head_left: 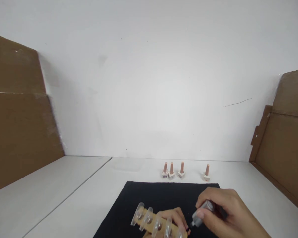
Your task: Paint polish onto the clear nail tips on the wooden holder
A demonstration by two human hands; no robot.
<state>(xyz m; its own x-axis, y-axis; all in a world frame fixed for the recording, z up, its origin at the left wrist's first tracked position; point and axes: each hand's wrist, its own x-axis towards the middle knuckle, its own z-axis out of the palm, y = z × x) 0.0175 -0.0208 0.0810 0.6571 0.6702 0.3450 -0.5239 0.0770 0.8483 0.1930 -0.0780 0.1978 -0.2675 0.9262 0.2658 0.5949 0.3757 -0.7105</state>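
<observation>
Right, closest to us, we are holding the nail-tip display stick (155, 224) in our left hand (175, 219), fingers curled around its near end, pinching it low at the bottom edge of the view. The wooden strip is carrying a row of clear false nail tips (139, 213), fanning up and to the left over the black mat (161, 195). Just beside it, our right hand (225, 213) is gripping a small grey bottle (203, 211), thumb and forefinger pressed around its body, the narrow end tilting down and left toward the stick. Whether the bottle's tip is touching a nail we cannot tell; it is looking just short of the nearest one.

We are judging this as the applying step: product going onto the tips, one by one. The next move is calling for a steady left hand, keeping the stick level, while the right is bringing the bottle's end onto a single tip without brushing its neighbour.

Further out, past the mat's far edge, four nail polish bottles with peach caps are standing upright on the white table (76, 191): three close together (172, 171), one apart to the right (207, 173). Beyond them, the white wall (149, 82), with cardboard panels (17, 115) flanking both sides.
</observation>
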